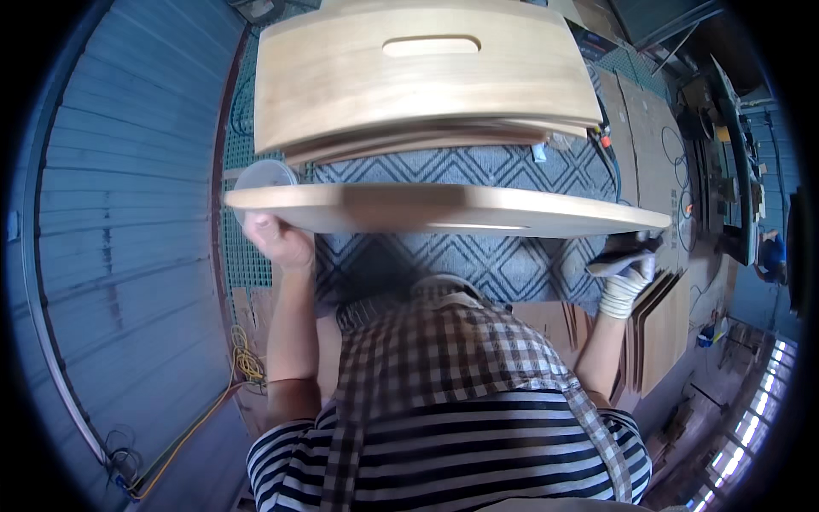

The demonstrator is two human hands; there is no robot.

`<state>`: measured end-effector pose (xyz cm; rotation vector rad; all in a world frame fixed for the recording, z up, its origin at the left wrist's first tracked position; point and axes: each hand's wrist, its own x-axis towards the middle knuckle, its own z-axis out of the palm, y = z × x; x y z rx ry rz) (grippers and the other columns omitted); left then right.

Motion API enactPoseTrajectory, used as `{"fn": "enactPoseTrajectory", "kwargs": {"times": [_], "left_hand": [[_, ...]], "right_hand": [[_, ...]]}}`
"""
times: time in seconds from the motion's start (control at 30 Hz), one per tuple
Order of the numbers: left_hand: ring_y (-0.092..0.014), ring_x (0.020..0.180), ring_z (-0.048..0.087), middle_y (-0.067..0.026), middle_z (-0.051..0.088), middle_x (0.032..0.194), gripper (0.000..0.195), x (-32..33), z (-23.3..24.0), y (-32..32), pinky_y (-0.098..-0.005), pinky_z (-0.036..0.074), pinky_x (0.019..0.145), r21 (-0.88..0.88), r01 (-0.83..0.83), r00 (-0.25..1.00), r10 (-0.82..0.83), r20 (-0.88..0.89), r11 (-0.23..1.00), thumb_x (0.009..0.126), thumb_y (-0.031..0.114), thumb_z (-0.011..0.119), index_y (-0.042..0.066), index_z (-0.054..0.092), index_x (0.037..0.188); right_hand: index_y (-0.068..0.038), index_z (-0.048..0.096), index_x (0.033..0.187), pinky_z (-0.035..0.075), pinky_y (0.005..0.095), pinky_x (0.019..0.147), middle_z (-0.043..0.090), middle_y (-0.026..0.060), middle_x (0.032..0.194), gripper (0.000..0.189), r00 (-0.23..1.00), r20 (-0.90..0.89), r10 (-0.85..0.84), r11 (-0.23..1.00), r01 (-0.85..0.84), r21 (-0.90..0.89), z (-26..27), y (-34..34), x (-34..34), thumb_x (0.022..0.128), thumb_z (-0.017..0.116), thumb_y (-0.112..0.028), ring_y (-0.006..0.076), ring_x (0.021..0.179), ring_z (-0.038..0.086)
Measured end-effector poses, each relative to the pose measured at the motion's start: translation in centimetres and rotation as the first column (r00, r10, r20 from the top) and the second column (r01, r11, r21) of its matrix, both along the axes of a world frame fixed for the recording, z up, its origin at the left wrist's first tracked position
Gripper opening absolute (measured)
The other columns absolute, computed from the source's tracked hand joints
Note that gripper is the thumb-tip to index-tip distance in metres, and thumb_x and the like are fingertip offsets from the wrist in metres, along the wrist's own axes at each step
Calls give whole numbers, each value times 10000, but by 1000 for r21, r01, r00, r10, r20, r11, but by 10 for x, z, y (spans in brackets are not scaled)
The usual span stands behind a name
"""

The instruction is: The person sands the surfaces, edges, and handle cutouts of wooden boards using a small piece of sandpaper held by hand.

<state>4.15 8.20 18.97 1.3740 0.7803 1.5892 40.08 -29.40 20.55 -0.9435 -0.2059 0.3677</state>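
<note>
A pale wooden panel [409,208] is held nearly edge-on across my front, over a patterned grey carpet covering [473,269]. Part of a slot shows on its lower side. My left hand [278,240], bare, grips the panel's left end with the thumb near its edge. At the right end is my right hand [630,275], in a white glove. A dark flat pad or cloth [614,259] lies between that hand and the panel; the fingers are blurred. Beyond, a larger-looking panel with an oval handle slot [422,83] tops a stack of curved wooden pieces [409,144].
A round translucent tub or lid [265,173] sits behind the held panel's left end. A small pale packet [539,152] lies by the stack. Boards [665,333] lean at the right. Yellow cord [248,361] is coiled at left, near a ribbed wall [141,192]. Another person [771,256] is far right.
</note>
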Motion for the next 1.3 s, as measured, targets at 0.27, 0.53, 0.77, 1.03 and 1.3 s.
{"fn": "enactPoseTrajectory", "kwargs": {"times": [0.27, 0.53, 0.77, 1.03, 1.3], "left_hand": [[-137, 588, 517, -65, 549, 655, 319, 2, -51, -35, -278, 431, 604, -333, 182, 973, -219, -78, 925, 976, 204, 436, 24, 545, 737], [-160, 532, 483, -80, 518, 558, 362, 23, -53, -49, -301, 410, 544, -349, 15, 998, 8, 66, 937, 898, 187, 410, -17, 505, 614], [-225, 508, 501, -131, 518, 532, 434, 21, -67, -38, -357, 390, 520, -241, -45, 994, 20, -104, 970, 908, 236, 388, -50, 499, 602], [-220, 509, 529, -139, 551, 545, 432, 22, -63, -45, -347, 407, 521, -260, -54, 995, 30, -94, 964, 920, 206, 377, -57, 510, 603], [-211, 534, 532, -130, 551, 570, 461, 18, -66, -46, -354, 417, 549, -304, -28, 999, 16, -42, 952, 950, 243, 378, -50, 525, 626]], "right_hand": [[-11, 578, 1181, 440, 424, 994, 611, 126, 1184, 438, 795, 601, 86, 903, 192, -383, 77, -2, -51, 860, 649, -300, 268, 1129, 561], [-9, 532, 1247, 535, 370, 757, 650, 161, 1016, 479, 153, 452, 879, 395, 299, -869, 41, 89, -103, 866, 660, -269, 317, 826, 643], [20, 429, 1317, 536, 406, 774, 626, 216, 1077, 587, -166, 587, 793, 608, 280, -743, 31, 206, -210, 903, 590, -364, 344, 873, 650], [-40, 513, 1350, 458, 159, 487, 672, 57, 924, 377, -207, 516, 831, 542, 99, -834, 18, 157, -133, 999, 527, -176, 62, 621, 577], [-62, 481, 1237, 526, 390, 682, 625, 138, 976, 295, -157, 444, 882, 445, -31, -895, 27, 255, -230, 952, 502, -138, 326, 824, 632]]}}
